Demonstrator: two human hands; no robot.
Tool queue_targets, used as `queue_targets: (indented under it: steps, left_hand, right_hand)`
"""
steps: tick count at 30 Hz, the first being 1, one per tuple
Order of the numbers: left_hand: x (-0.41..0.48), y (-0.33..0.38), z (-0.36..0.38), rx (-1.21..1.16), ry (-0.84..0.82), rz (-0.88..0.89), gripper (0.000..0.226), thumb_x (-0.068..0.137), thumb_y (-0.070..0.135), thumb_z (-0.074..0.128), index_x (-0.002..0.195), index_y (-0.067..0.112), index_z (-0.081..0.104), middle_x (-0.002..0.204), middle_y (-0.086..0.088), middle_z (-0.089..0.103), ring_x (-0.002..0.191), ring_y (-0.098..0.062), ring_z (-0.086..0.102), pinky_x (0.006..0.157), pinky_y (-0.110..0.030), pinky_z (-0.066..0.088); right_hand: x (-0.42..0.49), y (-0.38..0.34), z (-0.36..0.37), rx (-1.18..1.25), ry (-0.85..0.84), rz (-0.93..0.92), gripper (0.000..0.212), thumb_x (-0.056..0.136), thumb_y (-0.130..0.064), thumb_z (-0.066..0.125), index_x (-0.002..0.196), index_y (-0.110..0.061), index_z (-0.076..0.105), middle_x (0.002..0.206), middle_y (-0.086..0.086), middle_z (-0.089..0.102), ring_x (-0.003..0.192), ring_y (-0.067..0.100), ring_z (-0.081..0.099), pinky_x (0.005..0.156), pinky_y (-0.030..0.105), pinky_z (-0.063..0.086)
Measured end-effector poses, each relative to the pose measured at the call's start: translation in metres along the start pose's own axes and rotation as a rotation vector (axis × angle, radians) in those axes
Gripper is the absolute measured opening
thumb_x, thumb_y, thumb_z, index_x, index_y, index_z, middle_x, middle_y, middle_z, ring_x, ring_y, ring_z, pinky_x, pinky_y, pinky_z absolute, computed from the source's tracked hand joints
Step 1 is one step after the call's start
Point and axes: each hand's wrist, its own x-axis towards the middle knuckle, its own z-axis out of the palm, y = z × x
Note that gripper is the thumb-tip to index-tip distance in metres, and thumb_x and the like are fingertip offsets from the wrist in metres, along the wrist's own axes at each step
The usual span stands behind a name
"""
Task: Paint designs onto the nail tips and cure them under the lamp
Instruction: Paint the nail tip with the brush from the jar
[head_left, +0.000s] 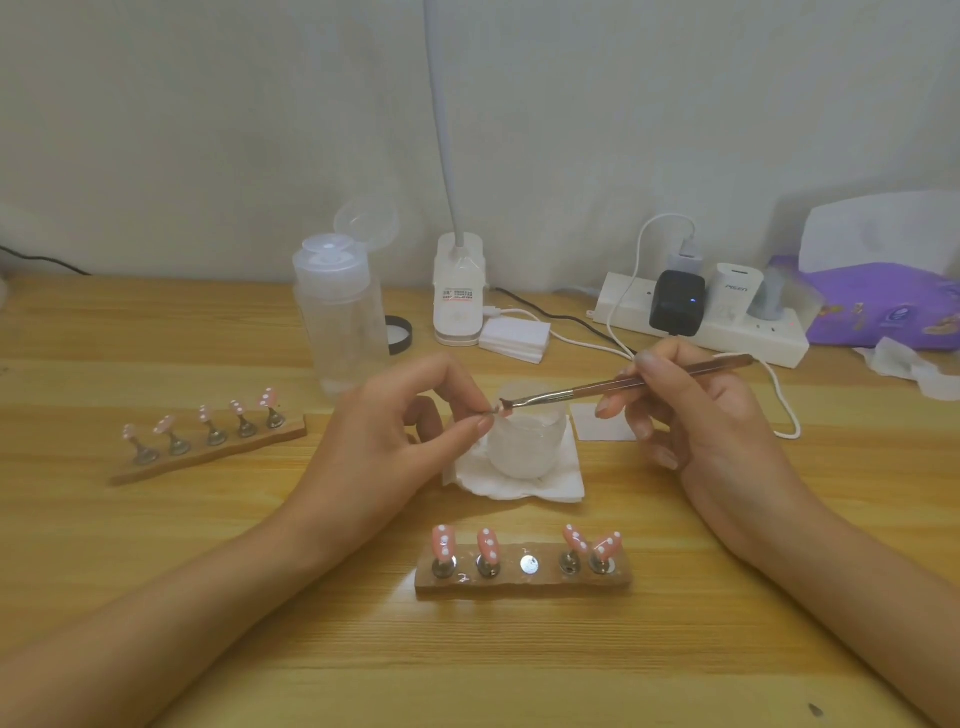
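Your left hand (405, 431) pinches a small nail tip (497, 410) between thumb and forefinger, above the glass cup (527, 441) that stands on a folded tissue (519, 488) near the middle of the wooden table (727, 649). The tip is mostly hidden by your fingers, so only a little pink and white of it shows, and I cannot tell if its stand is attached.

Your right hand (691, 410) grips the brush (623, 385) like a pen, fingers curled around the handle. The long axis of the brush runs from the upper right, on the side of the back edge, down to the left, and the bristles meet the nail tip or are just beside it. So the tip lies to the left of your right grip, at the far end of the brush, and the left hand is the one nearer to it. I judge you are in the painting step.

Toward the front edge the wooden holder (524, 582) carries four pink dotted tips, and its middle seat (529, 564) is bare; the held tip probably belongs there. The white lamp (460, 291) stands near the back edge, well apart from both hands.
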Motion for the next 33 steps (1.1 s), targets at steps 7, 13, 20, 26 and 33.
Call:
queue_targets:
  steps: [7,13,20,26,33]
  left_hand:
    - [0.0003,0.0004,-0.0005,0.006,0.004,0.013,0.017,0.087,0.014,0.074,0.079,0.025,0.064,0.083,0.002,0.067,0.053,-0.016,0.058,0.051,-0.03,0.05]
    - [-0.0001,0.0011,0.0,0.028,0.009,0.02,0.015,0.087,0.013,0.074,0.08,0.021,0.064,0.083,0.002,0.067,0.053,-0.016,0.058,0.052,-0.028,0.05]
    - [-0.0009,0.0007,-0.0001,0.035,0.008,0.017,0.014,0.087,0.015,0.074,0.08,0.022,0.064,0.086,0.005,0.069,0.053,-0.014,0.059,0.054,-0.028,0.051]
    - [-0.0003,0.0007,0.0,0.034,0.009,0.025,0.015,0.087,0.016,0.075,0.08,0.023,0.064,0.085,0.002,0.069,0.052,-0.014,0.059,0.052,-0.029,0.049]
    - [-0.0006,0.002,0.0006,0.014,0.006,0.009,0.013,0.086,0.014,0.075,0.079,0.019,0.065,0.084,0.002,0.069,0.049,-0.01,0.056,0.051,-0.021,0.046]
  right_hand:
    - [0.0,0.0,-0.0021,0.017,-0.005,-0.023,0.021,0.086,-0.04,0.061,0.076,-0.022,0.058,0.073,0.005,0.072,0.054,0.007,0.046,0.042,0.015,0.033]
    - [0.0011,0.0007,-0.0026,0.015,0.051,0.01,0.026,0.08,-0.039,0.062,0.08,-0.015,0.055,0.071,0.006,0.071,0.052,0.006,0.044,0.04,0.014,0.031]
    - [0.0008,-0.0002,0.0004,-0.025,0.012,0.001,0.03,0.08,-0.043,0.063,0.081,-0.014,0.054,0.072,0.008,0.072,0.053,0.008,0.046,0.041,0.016,0.032]
    - [-0.0005,-0.0004,-0.0019,0.021,0.017,-0.024,0.023,0.081,-0.042,0.062,0.076,-0.02,0.057,0.071,0.006,0.071,0.055,0.009,0.046,0.043,0.017,0.034]
    - [0.0008,0.001,-0.0025,-0.009,0.055,-0.004,0.022,0.085,-0.036,0.059,0.078,-0.015,0.054,0.069,0.006,0.07,0.053,0.007,0.045,0.041,0.016,0.032]
